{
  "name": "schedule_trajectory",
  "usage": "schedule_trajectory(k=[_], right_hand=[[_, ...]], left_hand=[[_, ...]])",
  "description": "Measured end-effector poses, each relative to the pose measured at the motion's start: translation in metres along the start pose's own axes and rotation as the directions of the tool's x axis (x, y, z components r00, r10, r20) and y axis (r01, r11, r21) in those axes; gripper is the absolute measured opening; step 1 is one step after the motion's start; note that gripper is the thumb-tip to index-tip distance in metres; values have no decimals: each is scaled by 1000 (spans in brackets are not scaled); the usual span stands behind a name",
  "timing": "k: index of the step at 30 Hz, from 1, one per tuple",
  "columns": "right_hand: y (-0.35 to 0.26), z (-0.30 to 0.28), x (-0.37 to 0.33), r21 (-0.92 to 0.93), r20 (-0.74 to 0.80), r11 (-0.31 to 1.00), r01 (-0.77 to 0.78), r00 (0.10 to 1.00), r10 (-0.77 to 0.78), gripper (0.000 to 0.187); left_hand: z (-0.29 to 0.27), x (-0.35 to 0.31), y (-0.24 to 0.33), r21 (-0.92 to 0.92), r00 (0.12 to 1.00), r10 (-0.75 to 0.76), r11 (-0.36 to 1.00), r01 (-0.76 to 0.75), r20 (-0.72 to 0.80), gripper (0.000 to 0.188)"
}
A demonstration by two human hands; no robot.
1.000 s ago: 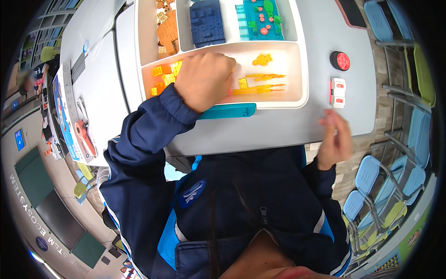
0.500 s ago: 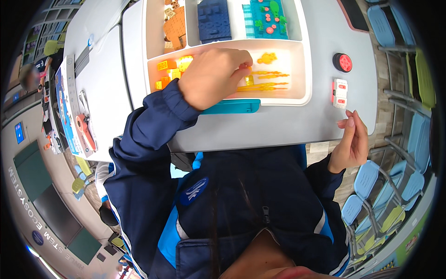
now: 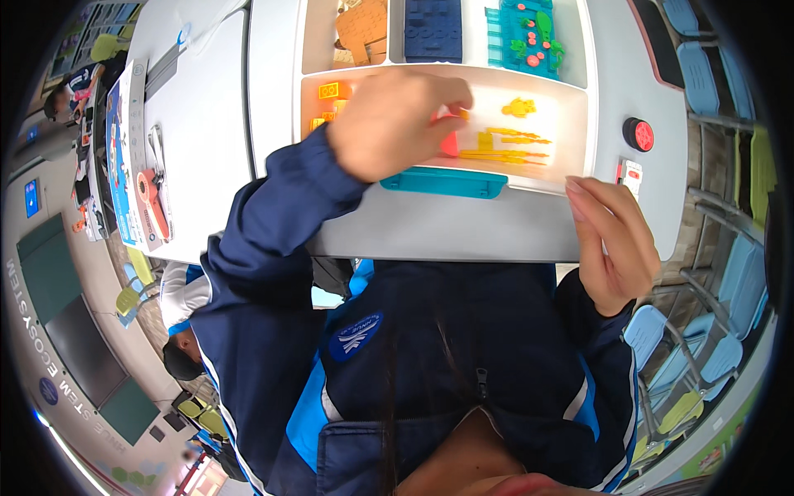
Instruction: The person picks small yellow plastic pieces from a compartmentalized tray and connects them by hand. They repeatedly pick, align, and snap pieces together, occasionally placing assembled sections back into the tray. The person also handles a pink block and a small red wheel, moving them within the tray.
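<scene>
My left hand is over the near compartment of a white parts tray, its thumb and forefinger pinched together. A reddish bit shows just below the fingertips; whether it is held is hidden. Beside the fingers lie thin yellow-orange flame-like pieces and a yellow-orange cluster; yellow bricks sit at the compartment's left. My right hand hovers past the table's near edge, fingers stretched, thumb close to them, nothing visible between. A white block with red parts lies partly behind its fingertips.
Farther tray compartments hold brown bricks, dark blue bricks and teal pieces. A teal handle lines the tray's front. At right are a black wheel with red hub and a dark tablet; at left, a coral-coloured tool.
The table and tray have shifted rightward in view. My left hand stays pinched over the near compartment. My right hand has come leftward, nearer the tray, and looks larger.
</scene>
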State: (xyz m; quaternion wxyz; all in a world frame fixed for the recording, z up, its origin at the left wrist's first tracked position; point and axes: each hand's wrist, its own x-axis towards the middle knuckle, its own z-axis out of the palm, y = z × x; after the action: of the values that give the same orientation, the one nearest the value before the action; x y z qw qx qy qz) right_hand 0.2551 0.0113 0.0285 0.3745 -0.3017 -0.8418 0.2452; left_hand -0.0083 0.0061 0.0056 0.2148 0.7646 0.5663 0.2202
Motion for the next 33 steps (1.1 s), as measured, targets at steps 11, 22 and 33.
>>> schedule_trajectory(k=[11,22,33], right_hand=[[33,23,50,-309,514,946,101,854,77,38],[54,44,62,-376,690,892,252,718,88,39],[48,64,61,-245,727,951,187,685,52,31]], left_hand=[[4,2,-5,95,989,-92,992,81,119,35],[1,-5,-17,406,942,-40,907,-106,335,36],[-63,-49,-2,58,997,-68,996,69,-29,38]])
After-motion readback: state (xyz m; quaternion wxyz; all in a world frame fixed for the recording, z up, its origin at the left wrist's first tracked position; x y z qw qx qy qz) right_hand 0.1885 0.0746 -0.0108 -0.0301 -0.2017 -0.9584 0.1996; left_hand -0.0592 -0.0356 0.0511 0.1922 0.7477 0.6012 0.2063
